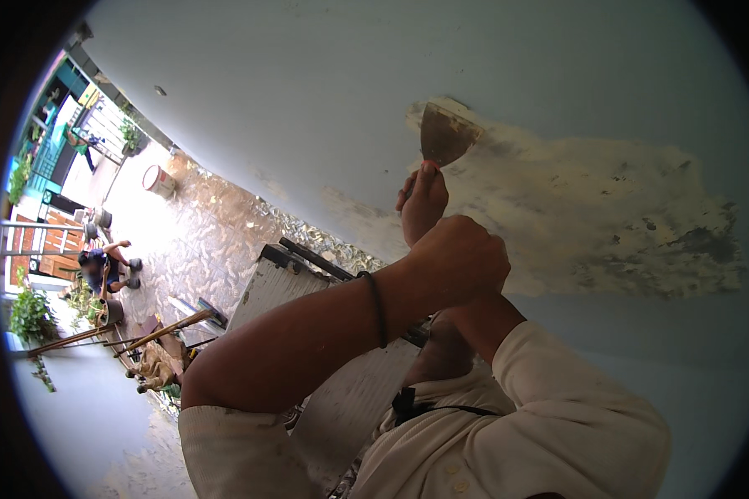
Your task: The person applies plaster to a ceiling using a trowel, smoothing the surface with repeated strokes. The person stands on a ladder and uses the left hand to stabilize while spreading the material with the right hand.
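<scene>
1. The scraper stood above and beyond the right hand, its long axis running up from the fingers to the wide blade, whose edge lay against the wall.
2. The right hand's grip was clamped on the scraper's handle; the left hand, nearer the camera, was curled shut on the right forearm.
3. The blade met the upper left end of a scraped, yellowish patch in pale blue paint.
4. Lower left lay a patterned floor, a bucket and plants.
</scene>
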`<action>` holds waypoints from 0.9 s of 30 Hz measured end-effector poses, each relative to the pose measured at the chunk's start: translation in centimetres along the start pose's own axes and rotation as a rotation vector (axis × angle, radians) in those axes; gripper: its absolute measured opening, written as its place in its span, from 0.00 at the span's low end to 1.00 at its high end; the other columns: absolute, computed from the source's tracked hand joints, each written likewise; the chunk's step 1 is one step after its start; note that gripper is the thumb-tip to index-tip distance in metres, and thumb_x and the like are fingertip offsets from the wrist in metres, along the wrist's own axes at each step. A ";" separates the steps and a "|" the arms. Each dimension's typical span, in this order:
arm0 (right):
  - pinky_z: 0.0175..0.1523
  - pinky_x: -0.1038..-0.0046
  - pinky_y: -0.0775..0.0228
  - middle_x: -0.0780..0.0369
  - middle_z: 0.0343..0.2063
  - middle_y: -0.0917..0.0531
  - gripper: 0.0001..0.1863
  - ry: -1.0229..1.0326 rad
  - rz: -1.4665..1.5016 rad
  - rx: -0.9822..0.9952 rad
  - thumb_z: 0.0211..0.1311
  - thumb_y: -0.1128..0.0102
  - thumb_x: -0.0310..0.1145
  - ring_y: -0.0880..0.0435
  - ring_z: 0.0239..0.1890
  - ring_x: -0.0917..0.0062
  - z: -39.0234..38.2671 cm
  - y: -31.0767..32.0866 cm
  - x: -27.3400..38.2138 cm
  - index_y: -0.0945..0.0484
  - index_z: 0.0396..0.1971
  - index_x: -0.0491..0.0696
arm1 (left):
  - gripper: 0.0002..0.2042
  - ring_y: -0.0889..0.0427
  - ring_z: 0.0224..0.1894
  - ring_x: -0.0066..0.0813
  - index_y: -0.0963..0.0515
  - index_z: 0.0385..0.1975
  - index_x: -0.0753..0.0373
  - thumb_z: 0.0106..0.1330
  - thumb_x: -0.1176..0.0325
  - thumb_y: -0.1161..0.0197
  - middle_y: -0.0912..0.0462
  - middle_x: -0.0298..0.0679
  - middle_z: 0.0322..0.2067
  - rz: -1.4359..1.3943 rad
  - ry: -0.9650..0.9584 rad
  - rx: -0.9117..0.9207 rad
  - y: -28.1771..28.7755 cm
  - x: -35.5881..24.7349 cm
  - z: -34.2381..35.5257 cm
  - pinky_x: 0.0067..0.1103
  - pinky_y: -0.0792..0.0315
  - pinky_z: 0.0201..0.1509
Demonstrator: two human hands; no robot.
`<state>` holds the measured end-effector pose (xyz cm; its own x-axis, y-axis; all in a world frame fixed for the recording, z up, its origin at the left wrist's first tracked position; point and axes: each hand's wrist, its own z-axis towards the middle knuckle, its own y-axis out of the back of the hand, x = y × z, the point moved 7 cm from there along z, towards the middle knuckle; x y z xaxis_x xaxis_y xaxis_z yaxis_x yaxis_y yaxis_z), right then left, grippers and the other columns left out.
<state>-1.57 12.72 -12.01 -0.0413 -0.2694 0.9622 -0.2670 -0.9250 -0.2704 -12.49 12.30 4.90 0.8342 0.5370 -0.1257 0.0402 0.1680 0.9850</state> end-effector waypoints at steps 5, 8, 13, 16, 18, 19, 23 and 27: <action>0.19 0.75 0.40 0.67 0.21 0.29 0.23 0.087 0.012 0.034 0.85 0.57 0.51 0.30 0.16 0.83 1.1 -0.2 -0.1 0.32 0.33 0.49 | 0.06 0.10 0.27 0.33 0.16 0.22 0.60 0.57 0.67 0.28 0.13 0.36 0.22 -0.018 0.031 0.016 0.0 0.1 -0.1 0.29 0.22 0.26; 0.18 0.75 0.40 0.67 0.21 0.29 0.23 0.102 0.048 0.060 0.85 0.56 0.52 0.31 0.15 0.82 0.8 -2.2 1.5 0.32 0.33 0.48 | 0.06 0.10 0.27 0.33 0.16 0.21 0.60 0.57 0.67 0.29 0.13 0.36 0.22 -0.014 0.037 -0.032 0.0 0.0 -0.4 0.29 0.22 0.26; 0.18 0.76 0.40 0.66 0.21 0.28 0.22 0.017 -0.019 -0.031 0.85 0.56 0.51 0.30 0.14 0.82 0.2 1.5 -1.6 0.32 0.34 0.48 | 0.06 0.10 0.27 0.34 0.16 0.21 0.59 0.57 0.67 0.30 0.14 0.37 0.21 -0.009 -0.023 0.057 0.2 -0.4 0.2 0.30 0.21 0.27; 0.18 0.75 0.40 0.66 0.21 0.28 0.22 0.064 -0.018 0.042 0.85 0.56 0.50 0.30 0.14 0.82 1.3 -0.3 0.4 0.32 0.34 0.48 | 0.06 0.10 0.28 0.34 0.16 0.21 0.59 0.57 0.67 0.30 0.14 0.36 0.21 -0.063 0.026 0.024 -0.2 0.0 0.1 0.31 0.21 0.27; 0.18 0.75 0.39 0.66 0.21 0.28 0.21 0.125 0.067 0.098 0.85 0.57 0.50 0.29 0.14 0.81 0.9 -3.2 2.2 0.32 0.34 0.48 | 0.06 0.10 0.28 0.34 0.16 0.20 0.59 0.57 0.67 0.30 0.14 0.36 0.21 -0.025 0.052 -0.041 -0.1 0.2 -0.4 0.31 0.21 0.27; 0.18 0.75 0.39 0.66 0.21 0.28 0.22 0.105 0.056 0.086 0.85 0.57 0.50 0.29 0.14 0.81 0.8 -3.2 2.0 0.32 0.34 0.48 | 0.06 0.10 0.28 0.33 0.16 0.19 0.58 0.57 0.67 0.30 0.14 0.35 0.21 -0.007 0.062 -0.076 0.0 0.3 -0.5 0.31 0.22 0.26; 0.18 0.75 0.39 0.66 0.21 0.28 0.23 -0.002 0.041 0.021 0.85 0.57 0.51 0.30 0.14 0.81 -0.2 -0.8 0.1 0.32 0.33 0.48 | 0.06 0.10 0.27 0.34 0.15 0.20 0.58 0.56 0.67 0.30 0.14 0.36 0.21 -0.018 -0.016 0.031 -0.4 -0.3 -0.1 0.31 0.22 0.26; 0.19 0.75 0.39 0.66 0.21 0.28 0.23 -0.006 -0.046 -0.006 0.85 0.58 0.52 0.30 0.14 0.81 0.4 1.7 -2.2 0.32 0.33 0.49 | 0.06 0.10 0.28 0.35 0.15 0.21 0.59 0.56 0.67 0.29 0.14 0.36 0.21 -0.019 0.000 0.047 -0.1 -0.1 0.3 0.30 0.21 0.27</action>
<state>-1.55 11.67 -14.61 -0.0235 -0.2282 0.9733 -0.2745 -0.9347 -0.2258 -12.40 11.95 4.80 0.8329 0.5343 -0.1441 0.0814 0.1392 0.9869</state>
